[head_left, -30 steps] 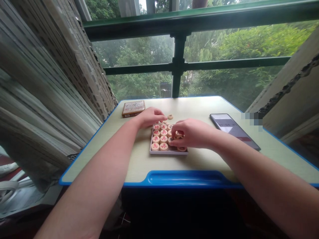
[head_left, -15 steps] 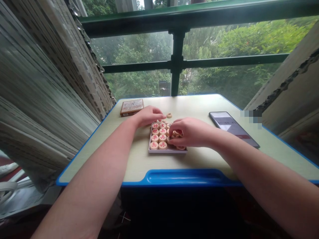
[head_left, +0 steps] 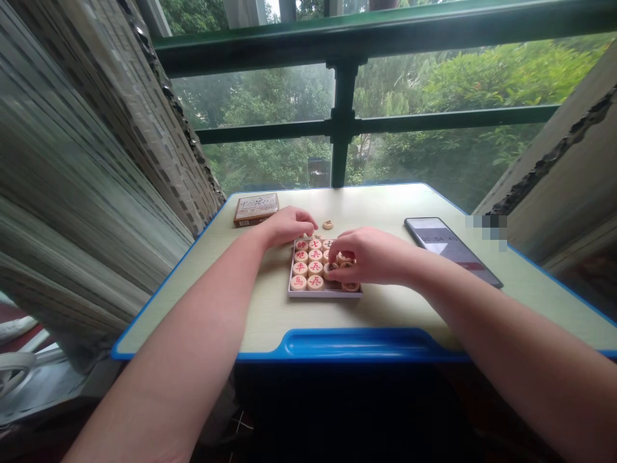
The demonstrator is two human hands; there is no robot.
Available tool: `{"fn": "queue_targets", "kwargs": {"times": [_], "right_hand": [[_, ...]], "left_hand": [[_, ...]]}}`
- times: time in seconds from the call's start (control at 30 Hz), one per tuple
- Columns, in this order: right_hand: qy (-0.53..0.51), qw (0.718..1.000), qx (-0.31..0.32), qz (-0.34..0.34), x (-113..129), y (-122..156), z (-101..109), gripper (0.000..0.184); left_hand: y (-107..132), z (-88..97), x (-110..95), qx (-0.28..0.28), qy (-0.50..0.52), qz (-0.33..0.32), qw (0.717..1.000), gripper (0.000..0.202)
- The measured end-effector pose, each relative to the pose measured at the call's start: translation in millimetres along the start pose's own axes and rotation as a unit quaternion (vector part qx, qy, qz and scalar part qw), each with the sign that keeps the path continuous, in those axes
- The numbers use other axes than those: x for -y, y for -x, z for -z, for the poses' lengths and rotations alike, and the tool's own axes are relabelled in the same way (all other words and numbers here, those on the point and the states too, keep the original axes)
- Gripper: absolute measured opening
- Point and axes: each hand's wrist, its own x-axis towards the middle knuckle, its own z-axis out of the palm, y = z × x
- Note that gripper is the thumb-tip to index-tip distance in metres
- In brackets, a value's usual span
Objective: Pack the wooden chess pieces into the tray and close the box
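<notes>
A shallow box [head_left: 326, 294] holds several round wooden Chinese chess pieces in rows, with red characters on the left ones. My right hand [head_left: 370, 255] lies over the box's right side, thumb and fingers closed round a piece with a dark character [head_left: 330, 271]. It covers several pieces there. At the box's far left corner is my left hand [head_left: 289, 224], fingers curled together; what they hold, if anything, is hidden. Beside its fingertips a small piece [head_left: 317, 237] shows at the far rim. Farther back, one loose chess piece [head_left: 328, 224] rests on the table.
The pale table [head_left: 385, 315] has a blue edge and a blue front groove [head_left: 357, 342]. A printed brown box [head_left: 257, 207] stands at the back left. To the right lies a phone [head_left: 450, 251] showing a timer. Behind are a green-framed window and curtains.
My left fingers have curled in slightly, away from the loose piece at the back. My right hand stays at nearly the same place over the box. The view has shifted a little.
</notes>
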Motion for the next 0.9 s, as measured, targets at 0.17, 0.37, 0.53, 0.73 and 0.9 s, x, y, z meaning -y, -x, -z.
{"fn": "queue_targets", "kwargs": {"times": [0.17,0.37,0.53,0.73,0.9], "right_hand": [[-0.009,0.997,-0.072,-0.027,-10.5,-4.9,-0.7,0.025],[-0.047,0.974,-0.209,-0.075,-35.5,-24.4,-19.9,0.035],[-0.078,0.988,-0.121,-0.062,-44.5,-36.1,-28.7,0.048],[-0.018,0.985,-0.119,-0.123,-54.8,-37.1,-25.8,0.043],[0.008,0.973,-0.142,-0.180,-66.4,-35.0,-25.5,0.021]], "left_hand": [[1.0,2.3,-2.3,0.013,0.008,-0.005,1.000,0.029],[-3.4,-0.4,2.8,-0.039,-0.083,-0.042,0.995,0.031],[-8.6,-1.8,11.4,0.007,-0.134,-0.065,0.989,0.036],[-3.0,-4.0,-0.3,0.032,-0.062,-0.028,0.997,0.045],[-0.1,-3.9,-7.5,0.000,-0.099,0.014,0.995,0.040]]}}
